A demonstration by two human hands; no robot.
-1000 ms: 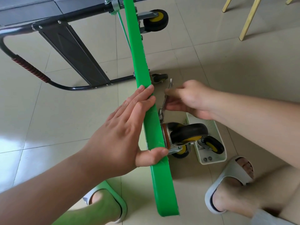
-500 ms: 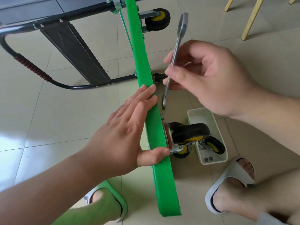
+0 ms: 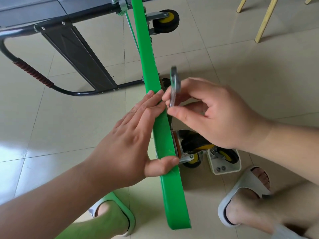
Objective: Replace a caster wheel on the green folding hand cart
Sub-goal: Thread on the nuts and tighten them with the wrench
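My R hand (image 3: 215, 114) has dropped back w/ the wrench (image 3: 173, 87) pinched, now just beside the green cart deck (image 3: 172, 195). L hand (image 3: 131, 135) flat on deck. Caster (image 3: 195, 144) against deck's right side, so prob. re-seating on a nut.

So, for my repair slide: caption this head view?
Left hand braces the upended green cart; right hand pinches a wrench near its caster wheel.

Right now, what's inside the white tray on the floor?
In the tray: a caster with a yellow hub, and two small metal rings by its near wall. The right hand hides its far end.
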